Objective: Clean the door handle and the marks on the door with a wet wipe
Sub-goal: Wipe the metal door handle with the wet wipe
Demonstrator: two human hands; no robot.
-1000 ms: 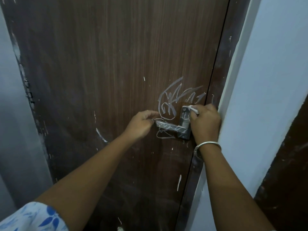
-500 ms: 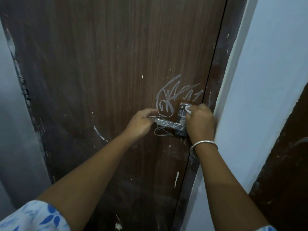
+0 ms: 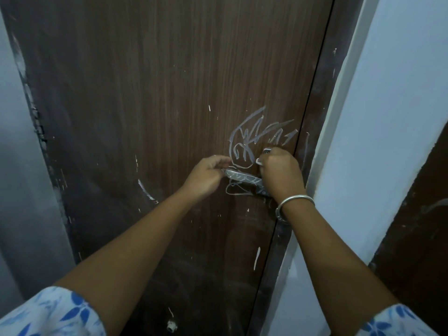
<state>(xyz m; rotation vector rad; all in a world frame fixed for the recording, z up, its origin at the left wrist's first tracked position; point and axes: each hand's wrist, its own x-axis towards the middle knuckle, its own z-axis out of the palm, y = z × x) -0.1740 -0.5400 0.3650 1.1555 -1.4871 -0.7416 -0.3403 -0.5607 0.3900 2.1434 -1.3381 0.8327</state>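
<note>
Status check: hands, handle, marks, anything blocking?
Left hand grips door handle tip. Right hand presses wet wipe on its base. Scribbles uncleaned. Nothing blocking.

Both arms reach up toward mid-frame. The left hand [image 3: 206, 177] has its fingers [image 3: 221, 161] curled. The right hand [image 3: 282, 174] is fisted, wrist bent.

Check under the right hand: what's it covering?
The right hand covers most of the handle's backplate; only its top corner and a sliver of white wet wipe show. The lever emerges leftward.
</note>
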